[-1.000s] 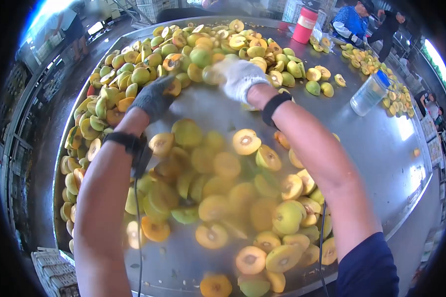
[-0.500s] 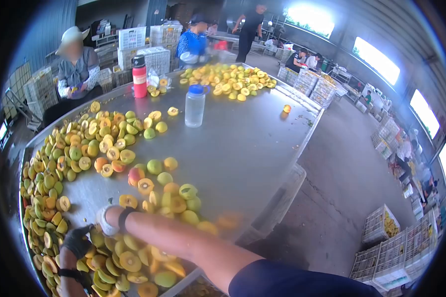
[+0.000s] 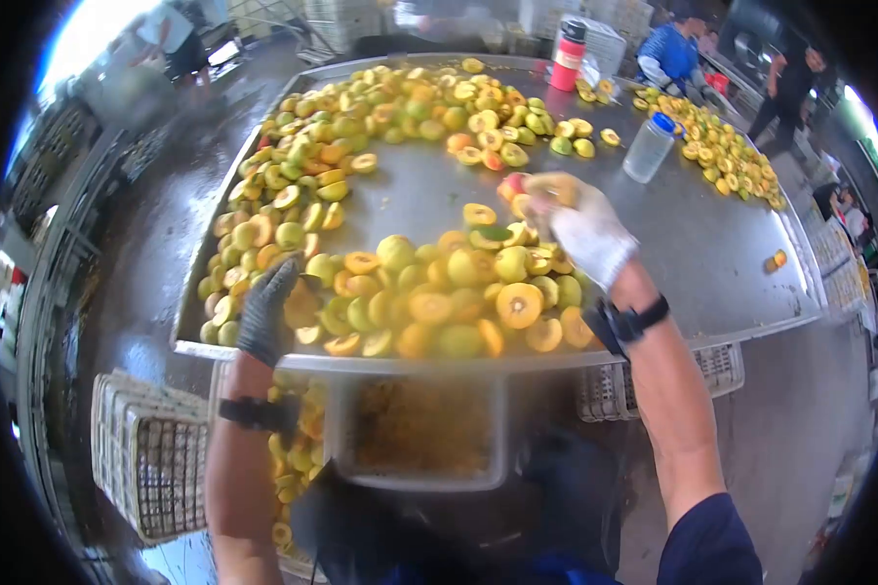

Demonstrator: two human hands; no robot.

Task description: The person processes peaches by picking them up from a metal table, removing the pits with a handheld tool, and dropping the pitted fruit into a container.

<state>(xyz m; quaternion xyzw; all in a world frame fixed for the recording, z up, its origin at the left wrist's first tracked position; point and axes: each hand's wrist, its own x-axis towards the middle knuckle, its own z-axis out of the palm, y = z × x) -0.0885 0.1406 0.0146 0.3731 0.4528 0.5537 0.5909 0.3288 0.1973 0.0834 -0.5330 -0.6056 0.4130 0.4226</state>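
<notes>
A heap of halved yellow-green fruit (image 3: pixel 439 302), looking like peaches, lies along the table's near edge. My left hand (image 3: pixel 268 310), in a dark glove, stands at the heap's left end with fingers extended, its palm beside a fruit half (image 3: pixel 301 304). In a white glove, my right hand (image 3: pixel 583 226) reaches over the heap's right side. Its fingers bend down beside a reddish fruit (image 3: pixel 510 186); motion blur hides whether they grip anything. A larger mass of fruit halves (image 3: pixel 312 146) curves along the left and far sides.
The metal table (image 3: pixel 410 190) also bears a red bottle (image 3: pixel 568 58), a clear blue-capped bottle (image 3: pixel 649 148) and another fruit pile (image 3: pixel 717 146). Below its near edge are a tub (image 3: pixel 502 429) and a white crate (image 3: pixel 151 453). A person in blue (image 3: pixel 668 54) is across the table.
The view has swung left and down. My hands, close together at the heap's left before, are now apart: the right is at the heap's far right side, the left at its left end.
</notes>
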